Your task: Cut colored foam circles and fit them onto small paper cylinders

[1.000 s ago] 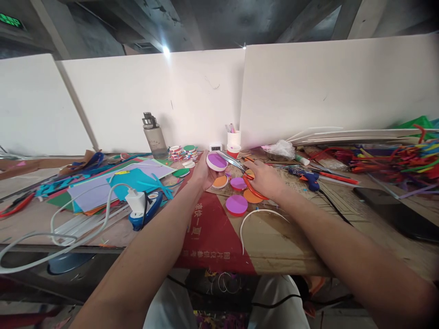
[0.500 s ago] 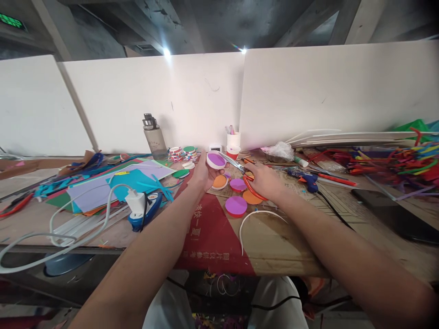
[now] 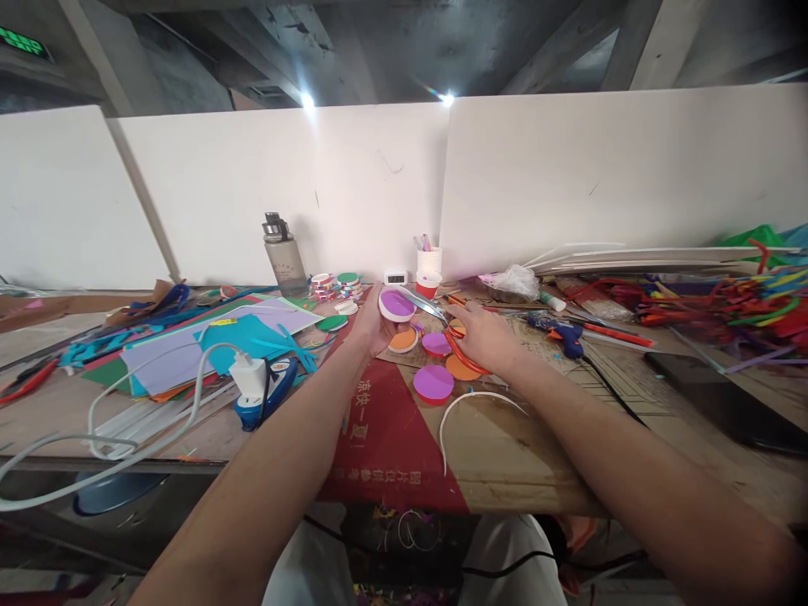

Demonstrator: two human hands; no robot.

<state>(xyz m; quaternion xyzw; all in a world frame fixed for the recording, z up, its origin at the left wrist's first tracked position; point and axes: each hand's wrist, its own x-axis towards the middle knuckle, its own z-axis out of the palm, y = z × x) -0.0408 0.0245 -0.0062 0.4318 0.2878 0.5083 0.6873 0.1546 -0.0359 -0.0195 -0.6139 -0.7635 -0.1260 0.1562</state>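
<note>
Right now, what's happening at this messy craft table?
A person holds a round white-rimmed purple disc in the left hand, raised above the table. The right hand has orange-handled scissors, blades pointing at the disc's edge. More purple and orange discs lie on the cardboard below, with a white strip curled nearby.

hiding most of the orange scissor handles [image 3: 465, 358] under the right hand [image 3: 483, 335], and losing the white cable [image 3: 94, 471] at the left edge.
</note>
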